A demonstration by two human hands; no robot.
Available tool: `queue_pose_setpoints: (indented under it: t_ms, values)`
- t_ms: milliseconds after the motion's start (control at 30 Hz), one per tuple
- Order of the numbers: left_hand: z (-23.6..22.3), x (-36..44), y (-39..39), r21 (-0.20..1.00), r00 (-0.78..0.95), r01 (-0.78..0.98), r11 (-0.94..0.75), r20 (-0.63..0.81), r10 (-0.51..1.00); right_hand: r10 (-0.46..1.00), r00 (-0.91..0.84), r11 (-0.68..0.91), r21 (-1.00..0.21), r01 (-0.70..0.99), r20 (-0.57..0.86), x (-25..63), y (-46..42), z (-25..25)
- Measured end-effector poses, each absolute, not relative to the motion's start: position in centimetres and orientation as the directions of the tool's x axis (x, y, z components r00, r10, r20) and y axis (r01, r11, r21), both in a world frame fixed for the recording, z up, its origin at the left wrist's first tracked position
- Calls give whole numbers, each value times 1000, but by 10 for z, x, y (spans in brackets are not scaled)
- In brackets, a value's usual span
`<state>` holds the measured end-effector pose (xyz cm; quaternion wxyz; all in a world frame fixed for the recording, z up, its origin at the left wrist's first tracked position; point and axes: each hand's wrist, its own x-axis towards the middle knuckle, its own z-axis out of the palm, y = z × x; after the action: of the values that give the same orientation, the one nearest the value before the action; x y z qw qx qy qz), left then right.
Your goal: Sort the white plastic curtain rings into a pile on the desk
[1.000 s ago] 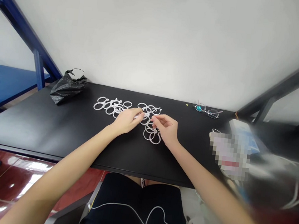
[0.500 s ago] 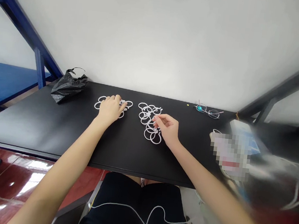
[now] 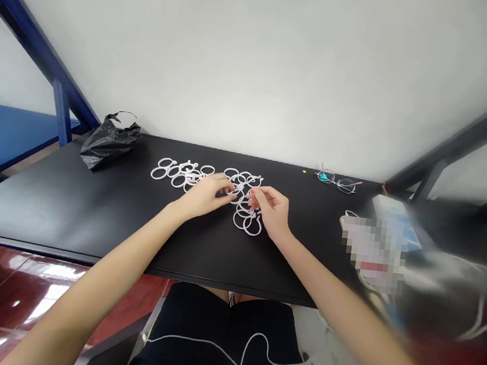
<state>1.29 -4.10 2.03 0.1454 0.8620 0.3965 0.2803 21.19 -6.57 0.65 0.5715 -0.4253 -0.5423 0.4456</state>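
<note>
Two clusters of white plastic rings lie on the black tabletop (image 3: 69,204), a left cluster (image 3: 178,172) and a right cluster (image 3: 245,221). Small white clips join some of the rings. My left hand (image 3: 207,196) reaches over the gap, its fingertips pinching a ring at the right cluster's upper left. My right hand (image 3: 271,209) sits at that cluster's right side, its fingertips among the rings. The fingertips of my two hands nearly meet, and they hide the small parts between them.
A black plastic bag (image 3: 109,147) sits at the table's back left, and wire-rimmed glasses (image 3: 338,181) lie at the back right. A pixelated object (image 3: 371,255) and a blue-and-white box (image 3: 397,220) occupy the right. A white cable (image 3: 225,344) crosses my lap.
My left hand has moved right, off the left cluster, and now pinches at the right cluster. The left cluster shows fully again. My right hand has stayed nearly still.
</note>
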Motion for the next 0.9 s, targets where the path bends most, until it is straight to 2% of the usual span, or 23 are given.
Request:
queue_pose_setpoints:
  t_ms: [133, 400, 567, 700, 800, 900]
  values:
    - [15, 20, -43, 542, 564, 567, -620, 293, 772, 972, 16, 237, -970, -58, 236, 212, -66, 8]
    - [11, 13, -37, 589, 585, 576, -566, 187, 789, 972, 17, 233, -970, -65, 233, 212, -67, 8]
    - [11, 13, -37, 618, 580, 540, -571, 219, 785, 972, 24, 237, -969, -75, 235, 213, -65, 7]
    - [16, 11, -36, 763, 500, 399, -509, 285, 818, 970, 41, 242, -968, -71, 239, 214, -64, 8]
    - [19, 11, -37, 915, 451, 212, -344, 220, 865, 970, 45, 242, -969, -54, 240, 215, -63, 6]
    - [22, 12, -38, 983, 450, 25, -184, 153, 880, 969, 41, 246, -969, -18, 245, 214, -62, 3]
